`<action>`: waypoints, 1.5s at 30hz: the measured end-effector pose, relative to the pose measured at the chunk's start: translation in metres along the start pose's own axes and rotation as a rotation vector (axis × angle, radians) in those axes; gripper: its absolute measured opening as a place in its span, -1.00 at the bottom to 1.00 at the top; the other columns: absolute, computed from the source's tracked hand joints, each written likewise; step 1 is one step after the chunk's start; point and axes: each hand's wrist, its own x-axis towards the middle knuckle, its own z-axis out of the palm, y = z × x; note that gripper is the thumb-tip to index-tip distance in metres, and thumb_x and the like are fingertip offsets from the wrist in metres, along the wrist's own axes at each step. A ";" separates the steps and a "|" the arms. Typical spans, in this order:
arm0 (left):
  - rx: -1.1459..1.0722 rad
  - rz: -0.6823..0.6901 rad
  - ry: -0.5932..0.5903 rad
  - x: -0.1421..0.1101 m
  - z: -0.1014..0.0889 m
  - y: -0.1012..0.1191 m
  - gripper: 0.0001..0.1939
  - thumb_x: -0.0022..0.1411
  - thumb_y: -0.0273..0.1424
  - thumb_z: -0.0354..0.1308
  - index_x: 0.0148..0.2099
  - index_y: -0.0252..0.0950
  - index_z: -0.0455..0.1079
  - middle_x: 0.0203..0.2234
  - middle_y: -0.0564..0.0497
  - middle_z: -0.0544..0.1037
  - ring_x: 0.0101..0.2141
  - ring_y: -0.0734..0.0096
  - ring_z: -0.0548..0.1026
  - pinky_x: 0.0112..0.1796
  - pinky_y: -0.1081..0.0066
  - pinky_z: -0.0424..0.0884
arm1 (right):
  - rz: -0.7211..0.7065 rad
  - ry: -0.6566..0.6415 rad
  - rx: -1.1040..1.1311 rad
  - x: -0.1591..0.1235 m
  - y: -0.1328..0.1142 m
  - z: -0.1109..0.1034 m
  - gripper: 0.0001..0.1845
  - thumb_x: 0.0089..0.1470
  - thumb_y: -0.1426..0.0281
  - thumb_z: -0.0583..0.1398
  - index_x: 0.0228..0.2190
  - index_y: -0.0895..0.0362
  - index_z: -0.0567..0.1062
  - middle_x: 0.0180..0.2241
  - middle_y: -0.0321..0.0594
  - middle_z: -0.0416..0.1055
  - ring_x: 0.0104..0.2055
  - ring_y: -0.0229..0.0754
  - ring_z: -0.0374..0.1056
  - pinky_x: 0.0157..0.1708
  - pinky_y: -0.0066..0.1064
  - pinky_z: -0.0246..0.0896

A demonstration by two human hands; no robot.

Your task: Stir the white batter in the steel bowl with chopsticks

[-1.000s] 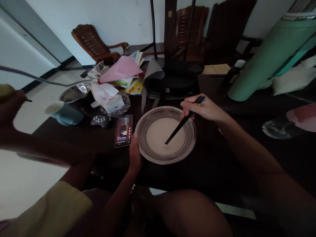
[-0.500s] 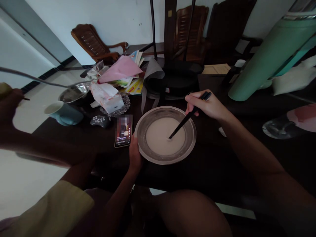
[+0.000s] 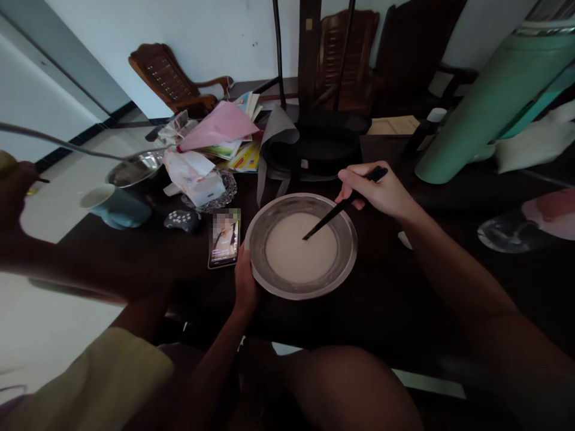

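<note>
A round metal bowl (image 3: 269, 217) holding pale batter (image 3: 300, 248) sits on the dark table (image 3: 386, 299) in front of me. My left hand (image 3: 245, 282) grips the bowl's near-left rim. My right hand (image 3: 377, 191) is closed around black chopsticks (image 3: 335, 213), whose tips dip into the batter near the bowl's middle.
A phone (image 3: 224, 238) with a lit screen lies just left of the bowl. Further left are a game controller (image 3: 181, 220), a blue cup (image 3: 114, 205), a steel bowl (image 3: 135, 169), a tissue pack (image 3: 195, 176) and papers (image 3: 224, 129). A green cylinder (image 3: 487, 102) lies at the right. Another person's arm (image 3: 67, 263) reaches in from the left.
My right hand swung the chopsticks through the batter, with the tips moving from the lower middle up towards the centre. My left hand stayed on the rim.
</note>
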 end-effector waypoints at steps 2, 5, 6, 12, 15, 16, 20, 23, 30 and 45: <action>-0.012 -0.005 0.012 0.001 0.000 -0.004 -0.56 0.38 -0.10 -0.04 0.04 -0.24 0.50 0.06 -0.12 0.53 0.12 0.19 0.43 0.17 0.26 0.27 | 0.024 -0.087 0.016 0.000 -0.001 0.000 -0.53 0.21 0.13 0.21 -0.63 0.15 0.48 -0.55 -0.23 0.53 -0.66 -0.38 0.24 -0.70 -0.49 0.07; -0.028 -0.022 0.020 0.001 -0.001 -0.008 -0.54 0.38 -0.08 -0.05 0.05 -0.25 0.50 0.06 -0.10 0.53 0.12 0.19 0.43 0.18 0.27 0.26 | 0.076 -0.227 0.051 -0.001 -0.001 0.007 -0.57 0.20 0.17 0.22 -0.60 0.15 0.50 -0.52 -0.21 0.58 -0.66 -0.38 0.26 -0.66 -0.48 0.15; -0.025 -0.025 0.021 0.001 -0.001 -0.008 -0.53 0.38 -0.08 -0.04 0.05 -0.25 0.50 0.06 -0.09 0.54 0.13 0.19 0.42 0.19 0.27 0.25 | 0.086 -0.255 0.062 -0.001 0.000 0.009 -0.59 0.19 0.17 0.24 -0.60 0.15 0.50 -0.50 -0.21 0.59 -0.65 -0.37 0.29 -0.64 -0.48 0.19; 0.001 -0.029 0.043 0.000 -0.002 -0.006 -0.55 0.35 -0.08 -0.01 0.03 -0.24 0.52 0.06 -0.08 0.54 0.16 0.13 0.39 0.22 0.24 0.22 | 0.028 -0.111 0.007 0.000 0.004 0.010 -0.63 0.15 0.14 0.27 -0.53 0.15 0.54 -0.46 -0.21 0.57 -0.62 -0.37 0.33 -0.64 -0.51 0.20; -0.017 -0.036 0.028 0.000 -0.001 -0.004 -0.56 0.37 -0.09 -0.02 0.04 -0.22 0.51 0.07 -0.08 0.53 0.16 0.14 0.41 0.20 0.25 0.25 | -0.003 0.011 -0.007 0.000 0.003 0.002 -0.54 0.18 0.08 0.24 -0.58 0.15 0.50 -0.52 -0.21 0.55 -0.69 -0.40 0.22 -0.72 -0.50 0.09; -0.013 -0.032 0.024 0.000 -0.001 -0.003 -0.57 0.36 -0.10 -0.01 0.03 -0.22 0.52 0.07 -0.09 0.53 0.16 0.13 0.41 0.20 0.24 0.26 | 0.001 0.017 -0.002 0.000 0.001 0.000 -0.51 0.19 0.07 0.23 -0.61 0.15 0.48 -0.54 -0.21 0.54 -0.70 -0.41 0.20 -0.73 -0.50 0.06; 0.004 -0.008 0.009 -0.001 0.000 0.002 -0.58 0.36 -0.10 0.00 0.00 -0.24 0.53 0.02 -0.10 0.56 0.17 0.10 0.39 0.20 0.21 0.26 | 0.062 -0.134 0.040 -0.002 -0.003 0.003 -0.53 0.19 0.11 0.22 -0.62 0.15 0.47 -0.53 -0.21 0.56 -0.70 -0.39 0.22 -0.71 -0.48 0.09; 0.010 0.003 0.006 -0.001 0.000 0.003 -0.59 0.35 -0.11 0.00 0.00 -0.24 0.53 0.04 -0.10 0.55 0.16 0.11 0.40 0.21 0.22 0.25 | 0.091 -0.228 0.068 -0.002 -0.003 0.012 -0.60 0.15 0.15 0.27 -0.60 0.14 0.48 -0.48 -0.20 0.58 -0.65 -0.36 0.30 -0.65 -0.47 0.20; -0.028 -0.035 0.029 0.000 0.001 0.001 -0.57 0.34 -0.09 0.01 -0.02 -0.24 0.54 0.00 -0.10 0.56 0.13 0.11 0.43 0.18 0.23 0.29 | -0.002 -0.003 -0.012 0.000 0.003 0.006 -0.59 0.18 0.13 0.25 -0.56 0.15 0.50 -0.49 -0.24 0.53 -0.63 -0.39 0.29 -0.63 -0.49 0.18; 0.026 0.013 -0.004 0.001 0.000 -0.001 -0.58 0.36 -0.11 -0.01 -0.02 -0.25 0.52 0.03 -0.08 0.55 0.12 0.16 0.42 0.19 0.26 0.25 | 0.038 -0.117 -0.015 0.000 0.004 0.010 -0.67 0.18 0.19 0.26 -0.51 0.14 0.55 -0.43 -0.23 0.57 -0.55 -0.35 0.35 -0.56 -0.49 0.26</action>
